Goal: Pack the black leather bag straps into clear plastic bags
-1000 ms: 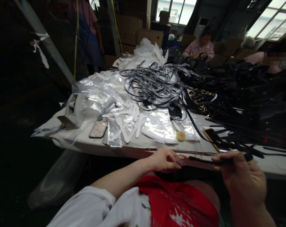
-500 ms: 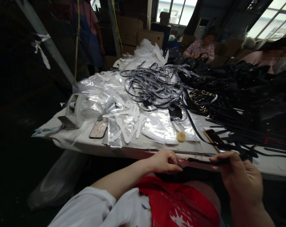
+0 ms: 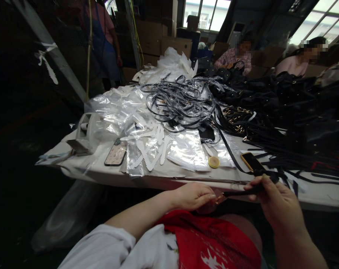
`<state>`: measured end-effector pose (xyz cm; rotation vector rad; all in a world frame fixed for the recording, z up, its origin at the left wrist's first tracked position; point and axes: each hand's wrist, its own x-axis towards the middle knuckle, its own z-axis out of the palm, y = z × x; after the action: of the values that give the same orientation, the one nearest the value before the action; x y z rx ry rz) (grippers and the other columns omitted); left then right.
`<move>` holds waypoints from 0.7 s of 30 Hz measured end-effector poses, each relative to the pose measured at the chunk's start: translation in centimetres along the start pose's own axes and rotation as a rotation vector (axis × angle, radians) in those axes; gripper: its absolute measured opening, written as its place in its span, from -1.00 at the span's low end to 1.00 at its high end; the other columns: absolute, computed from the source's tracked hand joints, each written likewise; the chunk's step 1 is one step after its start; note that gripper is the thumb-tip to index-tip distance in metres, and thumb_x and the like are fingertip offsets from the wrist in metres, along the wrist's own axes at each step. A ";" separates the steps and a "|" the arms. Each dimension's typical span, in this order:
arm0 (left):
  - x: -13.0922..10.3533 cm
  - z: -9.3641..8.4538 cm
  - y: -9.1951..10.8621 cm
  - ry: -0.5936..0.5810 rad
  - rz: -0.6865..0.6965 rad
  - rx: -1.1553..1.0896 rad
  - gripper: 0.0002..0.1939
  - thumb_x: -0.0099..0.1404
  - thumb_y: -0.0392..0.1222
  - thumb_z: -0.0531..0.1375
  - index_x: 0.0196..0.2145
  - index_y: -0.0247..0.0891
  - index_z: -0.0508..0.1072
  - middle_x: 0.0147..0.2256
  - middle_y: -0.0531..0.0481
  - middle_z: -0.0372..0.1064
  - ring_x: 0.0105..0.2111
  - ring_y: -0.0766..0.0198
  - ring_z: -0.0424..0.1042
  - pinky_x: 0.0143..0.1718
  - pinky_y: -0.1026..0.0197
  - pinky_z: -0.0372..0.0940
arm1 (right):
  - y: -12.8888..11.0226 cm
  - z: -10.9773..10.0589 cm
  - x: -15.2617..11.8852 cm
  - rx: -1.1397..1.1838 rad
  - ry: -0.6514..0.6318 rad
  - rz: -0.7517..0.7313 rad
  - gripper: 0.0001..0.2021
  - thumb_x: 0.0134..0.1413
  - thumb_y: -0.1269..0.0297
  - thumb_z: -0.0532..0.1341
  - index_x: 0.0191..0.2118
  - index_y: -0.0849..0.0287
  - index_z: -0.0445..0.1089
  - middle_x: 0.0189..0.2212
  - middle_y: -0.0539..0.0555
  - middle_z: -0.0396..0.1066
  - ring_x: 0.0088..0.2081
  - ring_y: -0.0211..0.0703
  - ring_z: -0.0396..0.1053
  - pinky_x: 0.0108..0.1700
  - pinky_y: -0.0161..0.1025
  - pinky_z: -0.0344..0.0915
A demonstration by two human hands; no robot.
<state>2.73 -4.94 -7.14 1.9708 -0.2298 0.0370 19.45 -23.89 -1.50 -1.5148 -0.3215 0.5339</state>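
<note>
In front of the table's edge I hold a black strap (image 3: 239, 193) between my two hands. My left hand (image 3: 194, 195) is closed at the strap's left end, its fingers over the gold-coloured metal clasp (image 3: 221, 198), which partly shows beside the fingertips. My right hand (image 3: 283, 203) pinches the strap farther right, thumb on top. Behind that hand, a black phone with a yellow edge (image 3: 252, 161) lies on the table. The strap's far end runs behind my right fingers, and I cannot make out where it stops.
Plastic-wrapped black straps (image 3: 180, 101) are heaped mid-table. Clear bags (image 3: 187, 151), white serrated strips (image 3: 151, 157), a phone (image 3: 115, 152), a yellow round object (image 3: 213, 161) and a tape dispenser (image 3: 85, 132) lie around. Black bags (image 3: 306, 104) pile up at right; several people are beyond.
My right hand has moved slightly left and up with the strap, which now slants more. My left hand has dipped slightly. A person at the far right has raised their head.
</note>
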 end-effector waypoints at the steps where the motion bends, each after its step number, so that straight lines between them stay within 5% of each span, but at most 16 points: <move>1: 0.0 0.0 0.1 -0.010 -0.002 0.027 -0.50 0.52 0.01 -0.13 -0.12 -0.29 0.54 -0.13 -0.13 0.50 -0.13 0.21 0.45 -0.02 0.27 0.27 | 0.0 0.1 0.0 0.008 -0.002 0.003 -0.64 -0.07 -0.06 0.42 -0.40 0.18 0.51 -0.51 0.09 0.55 -0.59 -0.25 0.43 -0.54 -0.41 0.41; 15: 0.4 0.4 0.7 0.074 -0.049 0.087 -0.50 0.51 0.00 -0.17 -0.14 -0.27 0.50 -0.23 -0.09 0.50 -0.22 0.22 0.45 -0.14 0.29 0.28 | 0.6 0.9 0.0 -0.030 -0.046 0.049 -0.66 -0.01 -0.08 0.38 -0.37 0.14 0.55 -0.51 0.08 0.55 -0.59 -0.24 0.42 -0.54 -0.36 0.38; 18: 1.0 1.5 0.5 0.162 -0.070 -0.059 -0.44 0.51 0.07 -0.21 -0.10 -0.28 0.48 -0.25 -0.10 0.49 -0.25 0.21 0.45 -0.15 0.24 0.31 | 1.5 2.0 0.0 -0.165 -0.066 -0.011 -0.62 0.05 -0.13 0.32 -0.29 0.12 0.61 -0.34 0.13 0.60 -0.34 -0.07 0.53 -0.26 -0.23 0.47; 21: 1.7 2.8 0.3 0.285 -0.144 -0.287 -0.38 0.48 0.18 -0.23 -0.20 -0.32 0.45 -0.36 -0.11 0.45 -0.36 0.23 0.45 -0.28 0.23 0.33 | 2.7 3.9 -0.2 -0.273 -0.149 -0.121 -0.58 0.11 -0.16 0.25 -0.16 0.05 0.61 -0.05 0.11 0.56 0.08 0.08 0.40 0.19 -0.05 0.25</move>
<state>4.11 -7.86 -7.78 1.6680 0.0895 0.1804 16.94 -20.73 -3.97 -1.7091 -0.6176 0.5230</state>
